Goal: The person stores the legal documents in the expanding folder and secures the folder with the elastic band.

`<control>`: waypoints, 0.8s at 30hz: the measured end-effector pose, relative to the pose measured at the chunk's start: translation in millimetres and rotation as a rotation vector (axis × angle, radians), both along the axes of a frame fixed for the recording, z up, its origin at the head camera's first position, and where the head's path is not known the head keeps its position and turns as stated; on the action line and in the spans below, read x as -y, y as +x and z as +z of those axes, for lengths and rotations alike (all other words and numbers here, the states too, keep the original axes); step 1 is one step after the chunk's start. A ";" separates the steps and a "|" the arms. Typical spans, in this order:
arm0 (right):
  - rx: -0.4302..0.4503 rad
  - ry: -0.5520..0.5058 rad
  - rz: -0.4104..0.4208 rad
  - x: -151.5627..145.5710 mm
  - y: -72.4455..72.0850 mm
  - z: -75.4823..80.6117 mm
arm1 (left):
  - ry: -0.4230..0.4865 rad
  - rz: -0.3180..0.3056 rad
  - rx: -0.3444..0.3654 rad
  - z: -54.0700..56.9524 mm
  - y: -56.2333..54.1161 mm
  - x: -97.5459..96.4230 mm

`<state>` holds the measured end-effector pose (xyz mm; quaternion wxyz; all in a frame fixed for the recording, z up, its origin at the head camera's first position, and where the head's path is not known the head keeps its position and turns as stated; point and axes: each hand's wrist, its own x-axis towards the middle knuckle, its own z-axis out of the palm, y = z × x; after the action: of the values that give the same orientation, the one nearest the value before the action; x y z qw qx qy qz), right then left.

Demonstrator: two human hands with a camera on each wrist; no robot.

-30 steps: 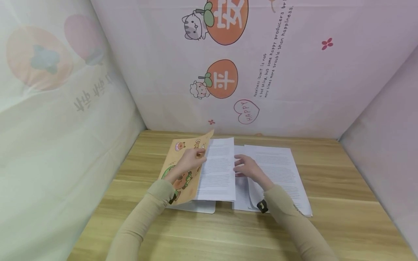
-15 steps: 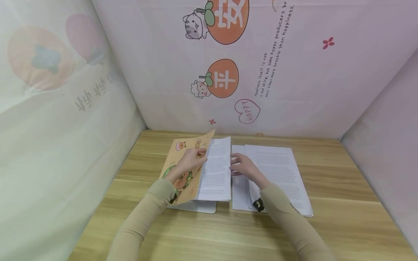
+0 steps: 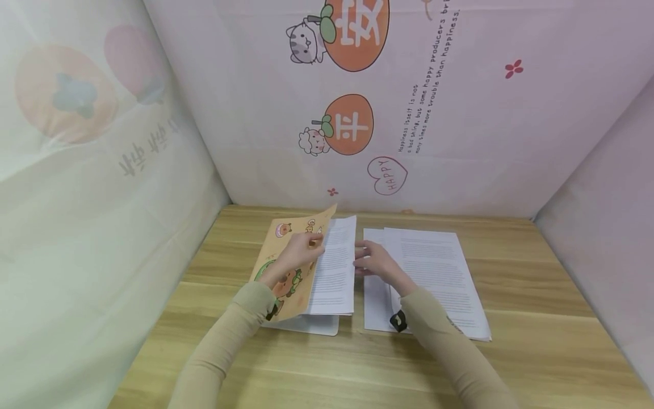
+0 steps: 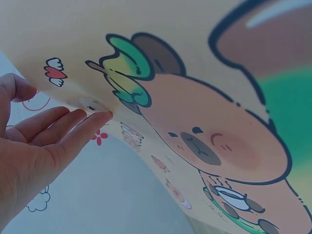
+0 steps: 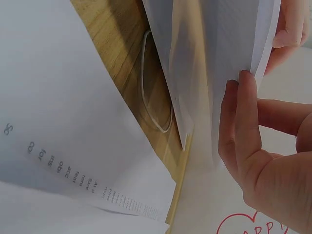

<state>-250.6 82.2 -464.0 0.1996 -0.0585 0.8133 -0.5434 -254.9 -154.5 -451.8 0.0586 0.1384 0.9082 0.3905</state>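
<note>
With the left hand point(image 3: 298, 251), pinched the raised orange cover point(image 3: 298, 294) at its edge. With the right hand point(image 3: 380, 264), touched the free side of the printed sheets point(image 3: 335, 272), fingers nearly straight, without closed grip. Found these sheets between both hands, partly beneath the cover, lengthwise front to back, directly reachable from the right.

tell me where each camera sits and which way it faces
Head: worn on the head, facing forward and down at orange cover, printed sheets and table; both sleeves, left hand and right hand show.
Left wrist: worn there, facing the cover's cartoons; left fingers show.
Right wrist: worn there, facing the sheets; right fingers show, left fingers top right.
Shared: head and right wrist both catch the HAPPY heart.
</note>
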 end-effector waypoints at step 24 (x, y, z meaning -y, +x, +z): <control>0.031 -0.007 0.008 26.9 -4.4 1.8 | -0.012 0.033 -0.008 -0.8 -2.7 -1.0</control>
<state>-254.9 55.3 -462.2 0.2143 -0.0537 0.8080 -0.5462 -257.6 -153.6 -452.6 0.0493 0.1244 0.9131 0.3853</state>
